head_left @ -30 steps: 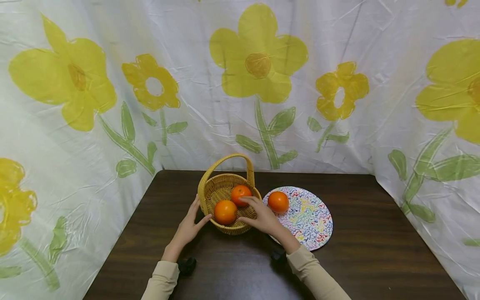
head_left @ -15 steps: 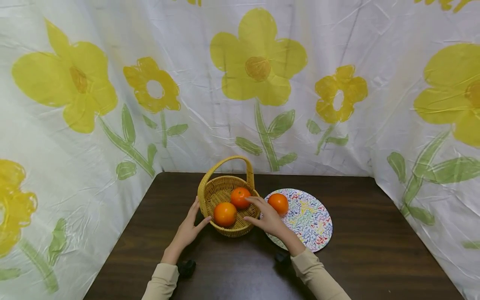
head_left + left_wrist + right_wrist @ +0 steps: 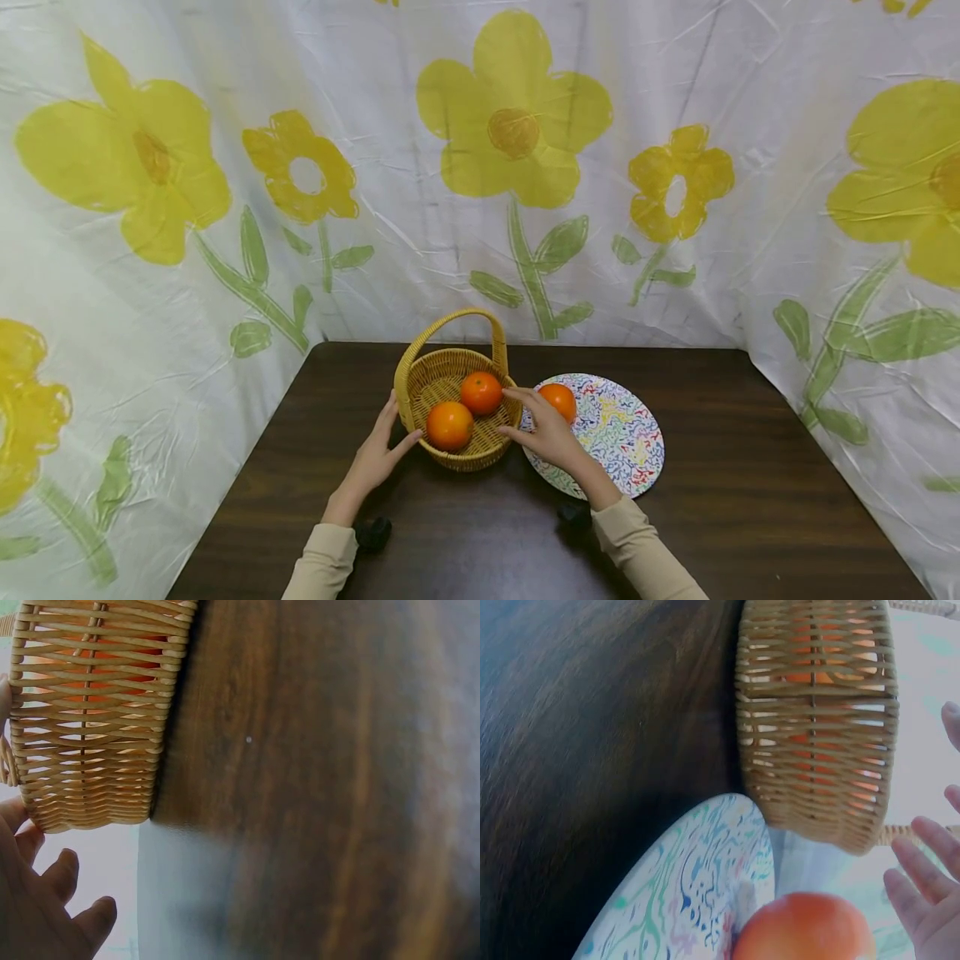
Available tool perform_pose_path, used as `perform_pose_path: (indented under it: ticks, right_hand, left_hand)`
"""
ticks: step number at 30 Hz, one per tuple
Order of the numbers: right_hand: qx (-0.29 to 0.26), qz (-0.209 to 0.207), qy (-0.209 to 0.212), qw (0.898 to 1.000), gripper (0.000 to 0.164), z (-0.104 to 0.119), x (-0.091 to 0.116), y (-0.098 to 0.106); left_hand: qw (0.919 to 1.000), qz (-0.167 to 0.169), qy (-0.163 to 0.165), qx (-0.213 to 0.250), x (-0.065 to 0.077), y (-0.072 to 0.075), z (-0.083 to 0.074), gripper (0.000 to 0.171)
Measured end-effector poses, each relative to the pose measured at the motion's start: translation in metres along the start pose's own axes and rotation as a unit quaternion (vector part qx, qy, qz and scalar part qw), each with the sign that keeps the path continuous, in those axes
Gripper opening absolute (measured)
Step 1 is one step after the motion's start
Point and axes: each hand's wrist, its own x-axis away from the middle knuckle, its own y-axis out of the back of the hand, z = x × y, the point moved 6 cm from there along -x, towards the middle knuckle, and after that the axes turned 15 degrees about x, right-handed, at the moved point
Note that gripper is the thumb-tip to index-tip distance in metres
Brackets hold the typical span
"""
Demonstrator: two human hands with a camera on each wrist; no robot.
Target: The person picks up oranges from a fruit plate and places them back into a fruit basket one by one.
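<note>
A yellow wicker basket (image 3: 468,461) with an arched handle stands on the table. Two smooth, round orange-coloured fruits lie in it, a front fruit (image 3: 450,426) and a back fruit (image 3: 482,392); their exact kind is unclear. My left hand (image 3: 374,457) rests against the basket's left side, thumb at the near rim and fingers spread loosely. Over the basket's right rim hovers my right hand (image 3: 551,432), fingers extended and holding nothing. Partly behind that hand, a third fruit (image 3: 561,400) sits on the speckled round plate (image 3: 624,433). The right wrist view shows this fruit (image 3: 804,930) below the fingers.
The dark wooden table (image 3: 750,500) reaches back to a white curtain (image 3: 405,250) printed with yellow flowers. The plate stands close against the basket's right side, and the basket's handle (image 3: 457,315) rises above its rim.
My right hand has drawn back to the right, from over the back fruit to the basket's right rim, covering part of the plate's fruit. My left hand stays at the basket.
</note>
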Motion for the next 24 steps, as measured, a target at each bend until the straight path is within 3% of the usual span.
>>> perform_pose_path:
  ticks: [7, 24]
  right_hand:
    - [-0.019, -0.011, -0.012, 1.0, 0.057, -0.009, 0.004, 0.006]
    - [0.0, -0.045, -0.035, 0.998, 0.057, -0.031, 0.013, 0.019]
  left_hand:
    - [1.0, -0.002, 0.002, -0.002, -0.001, 0.0, 0.003, 0.078]
    - [1.0, 0.0, 0.006, -0.004, 0.0, -0.001, 0.003, 0.078]
